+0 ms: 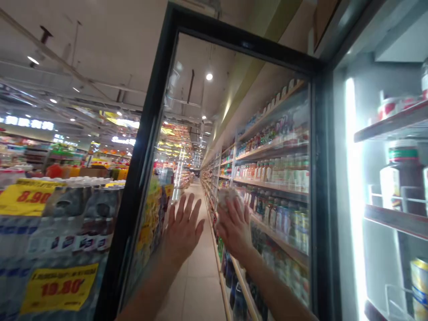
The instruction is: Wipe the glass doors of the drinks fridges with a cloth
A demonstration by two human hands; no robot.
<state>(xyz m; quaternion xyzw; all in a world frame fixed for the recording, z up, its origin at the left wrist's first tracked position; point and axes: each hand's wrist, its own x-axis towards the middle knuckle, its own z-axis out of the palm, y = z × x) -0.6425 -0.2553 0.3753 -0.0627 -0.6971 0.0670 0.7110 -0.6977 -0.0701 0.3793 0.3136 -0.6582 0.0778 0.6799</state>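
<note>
A black-framed glass door (214,102) of a refrigerated display case stands swung open in front of me. My left hand (183,229) is held up to the glass with its fingers spread, and nothing is in it. Beside it on the right, my right hand (236,227) presses a crumpled whitish cloth (224,196) to the pane. The fingers lie over the cloth, so part of it is hidden, and motion blurs it slightly. Through the glass, shelves of bottles and cartons (270,169) run along the aisle.
At the right, the lit cooler holds a dark bottle (406,178) and a yellow can (419,285) on shelves. Shrink-wrapped drink packs (70,236) with yellow price signs (60,287) are stacked left of the door. The tiled aisle floor (199,281) shows through the glass.
</note>
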